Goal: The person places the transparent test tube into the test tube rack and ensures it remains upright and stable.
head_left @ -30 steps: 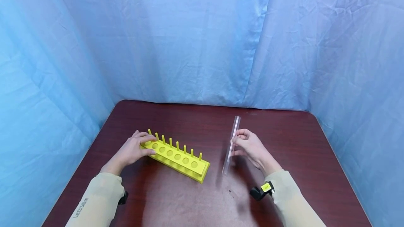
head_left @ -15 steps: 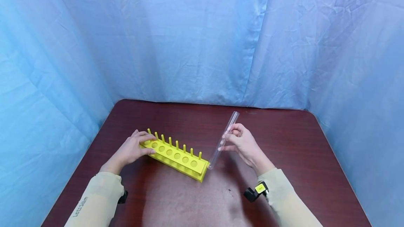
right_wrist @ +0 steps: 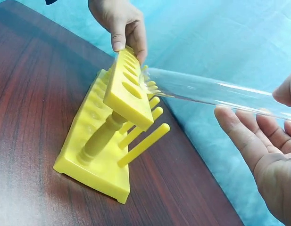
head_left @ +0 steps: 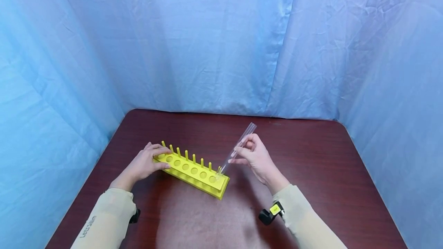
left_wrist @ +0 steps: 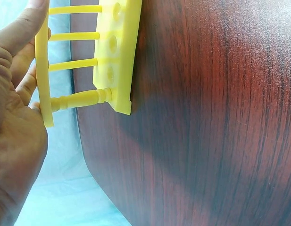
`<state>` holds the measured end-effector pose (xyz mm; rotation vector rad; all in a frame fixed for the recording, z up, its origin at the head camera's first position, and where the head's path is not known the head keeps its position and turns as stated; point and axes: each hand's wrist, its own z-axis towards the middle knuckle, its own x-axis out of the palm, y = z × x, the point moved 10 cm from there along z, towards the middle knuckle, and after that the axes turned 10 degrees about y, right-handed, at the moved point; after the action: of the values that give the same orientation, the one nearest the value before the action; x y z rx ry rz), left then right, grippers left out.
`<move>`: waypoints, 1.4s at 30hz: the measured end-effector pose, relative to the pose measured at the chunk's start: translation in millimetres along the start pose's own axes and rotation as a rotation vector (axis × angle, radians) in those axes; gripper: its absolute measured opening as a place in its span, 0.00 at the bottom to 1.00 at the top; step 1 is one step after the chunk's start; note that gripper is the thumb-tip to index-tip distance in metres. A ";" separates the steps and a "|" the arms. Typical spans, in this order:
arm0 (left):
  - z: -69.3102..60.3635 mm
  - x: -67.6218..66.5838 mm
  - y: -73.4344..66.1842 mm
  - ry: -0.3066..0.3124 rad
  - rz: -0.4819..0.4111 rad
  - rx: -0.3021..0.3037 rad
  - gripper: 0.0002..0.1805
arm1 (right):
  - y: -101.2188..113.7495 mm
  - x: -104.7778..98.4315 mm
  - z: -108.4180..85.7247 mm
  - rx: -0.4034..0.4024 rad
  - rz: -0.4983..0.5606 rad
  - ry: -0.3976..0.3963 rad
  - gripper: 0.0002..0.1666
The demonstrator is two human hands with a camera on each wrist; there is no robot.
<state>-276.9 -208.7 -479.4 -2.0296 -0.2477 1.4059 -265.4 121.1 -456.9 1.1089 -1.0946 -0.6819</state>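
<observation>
A yellow test tube rack [head_left: 190,173] with a row of holes and upright pegs stands slantwise on the table. My left hand [head_left: 143,163] grips the far-left end of its top plate; the left wrist view has the thumb on one side of the plate [left_wrist: 43,80] and fingers on the other. Between thumb and fingers, my right hand [head_left: 258,160] pinches a clear test tube [head_left: 244,135], tilted with its upper end to the right. In the head view the tube's lower end overlaps the rack's right end. The right wrist view shows that end [right_wrist: 157,80] beside the top plate; contact is unclear.
The dark red-brown wooden table [head_left: 311,156] has rounded back corners. Pale blue curtains [head_left: 214,49] hang behind it and along both sides. A small black device [head_left: 268,215] is strapped to the right wrist.
My right hand has moved left with the test tube, bringing the tube's lower end from the right of the rack to its right end. The tube leans more. Left hand and rack stay put.
</observation>
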 end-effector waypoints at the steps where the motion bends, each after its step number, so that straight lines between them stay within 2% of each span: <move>1: 0.0 0.1 0.0 0.000 -0.003 -0.001 0.26 | 0.4 2.0 0.3 -0.005 -0.003 0.003 0.18; 13: 3.4 2.5 -3.4 0.009 -0.004 0.010 0.26 | 4.8 18.4 -1.7 -0.035 -0.128 0.060 0.19; 15: 3.1 2.3 -3.9 0.009 -0.003 0.012 0.26 | 8.2 27.0 -2.9 -0.061 -0.198 0.094 0.20; 21: 1.8 0.6 -2.5 0.013 -0.003 0.003 0.26 | 23.9 62.9 -9.9 -0.181 -0.542 0.189 0.20; 23: 1.1 -0.5 -1.7 0.016 -0.004 0.003 0.26 | 25.8 72.3 -12.0 -0.202 -0.603 0.219 0.20; 28: -2.3 -1.3 1.9 0.013 -0.009 -0.004 0.26 | 24.1 87.9 -15.6 -0.257 -0.660 0.283 0.20; 33: -4.5 0.3 4.5 0.008 -0.011 -0.005 0.26 | 5.6 95.8 -20.3 -0.273 -0.736 0.361 0.19; 37: -4.7 0.6 4.8 0.001 -0.018 0.003 0.26 | -7.8 97.1 -23.2 -0.277 -0.726 0.400 0.20; 42: -3.5 0.7 4.8 0.000 -0.020 0.007 0.26 | -14.1 95.6 -25.1 -0.304 -0.727 0.418 0.20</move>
<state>-274.4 -213.5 -482.1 -2.0157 -0.2621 1.3926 -207.4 41.9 -438.6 1.3043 -0.1956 -1.0775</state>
